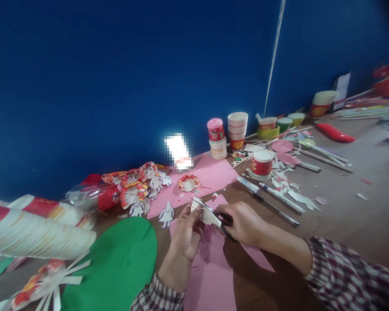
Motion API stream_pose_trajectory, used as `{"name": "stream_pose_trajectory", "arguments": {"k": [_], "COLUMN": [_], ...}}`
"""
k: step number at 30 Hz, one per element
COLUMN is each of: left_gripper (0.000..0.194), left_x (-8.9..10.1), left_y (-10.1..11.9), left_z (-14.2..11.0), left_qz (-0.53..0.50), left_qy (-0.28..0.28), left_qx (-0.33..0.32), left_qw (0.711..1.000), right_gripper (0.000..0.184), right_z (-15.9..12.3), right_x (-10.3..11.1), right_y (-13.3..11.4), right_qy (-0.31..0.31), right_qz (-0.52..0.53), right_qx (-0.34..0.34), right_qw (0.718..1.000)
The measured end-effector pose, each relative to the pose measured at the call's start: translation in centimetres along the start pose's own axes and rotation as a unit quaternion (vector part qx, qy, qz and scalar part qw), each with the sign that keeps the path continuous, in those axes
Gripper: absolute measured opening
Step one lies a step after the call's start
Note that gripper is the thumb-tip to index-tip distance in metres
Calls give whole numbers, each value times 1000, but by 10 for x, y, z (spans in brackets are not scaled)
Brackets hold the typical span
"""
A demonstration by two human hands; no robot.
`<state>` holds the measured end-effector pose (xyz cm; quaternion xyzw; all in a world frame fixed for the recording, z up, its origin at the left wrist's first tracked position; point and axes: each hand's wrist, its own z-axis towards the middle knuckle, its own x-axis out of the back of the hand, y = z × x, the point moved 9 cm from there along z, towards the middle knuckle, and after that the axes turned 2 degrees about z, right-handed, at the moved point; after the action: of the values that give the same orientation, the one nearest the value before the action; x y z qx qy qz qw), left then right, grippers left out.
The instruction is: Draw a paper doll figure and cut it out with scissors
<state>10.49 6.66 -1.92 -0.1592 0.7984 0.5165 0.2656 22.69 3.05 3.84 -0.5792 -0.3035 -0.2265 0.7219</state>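
Observation:
My right hand [244, 222] is closed round the black handles of a pair of scissors [226, 224]. Their blades point left and meet a small piece of white paper [209, 216]. Pinched between the fingers of my left hand [186, 231] is that same paper, close to the blade tips. Beneath both hands lies pink paper [210, 276] on the brown table. A white cut-out doll figure [166, 214] rests just left of my left hand. Farther back, a ring with a red and yellow rim [188, 183] sits on a pink sheet [214, 172].
Green paper [116, 263] and stacked paper cups [42, 229] lie at left, near several paper dolls [136, 190]. Pens [282, 198], paper scraps [298, 196] and a red-banded cup [261, 163] are at right. More cups [237, 129] stand along the blue wall [116, 86].

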Motion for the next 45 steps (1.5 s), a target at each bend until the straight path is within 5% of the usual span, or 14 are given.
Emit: {"name": "stream_pose_trajectory", "arguments": {"k": [45], "left_gripper": [20], "left_x": [-5], "left_y": [-4], "left_z": [-5], "left_qz": [-35], "left_qy": [24], "left_qx": [-3], "left_qw": [999], "right_gripper": [8], "right_z": [-2], "right_x": [0], "right_y": [-2], "right_qy": [33], "right_qz": [-16], "right_qx": [7], "right_qw": [999]}}
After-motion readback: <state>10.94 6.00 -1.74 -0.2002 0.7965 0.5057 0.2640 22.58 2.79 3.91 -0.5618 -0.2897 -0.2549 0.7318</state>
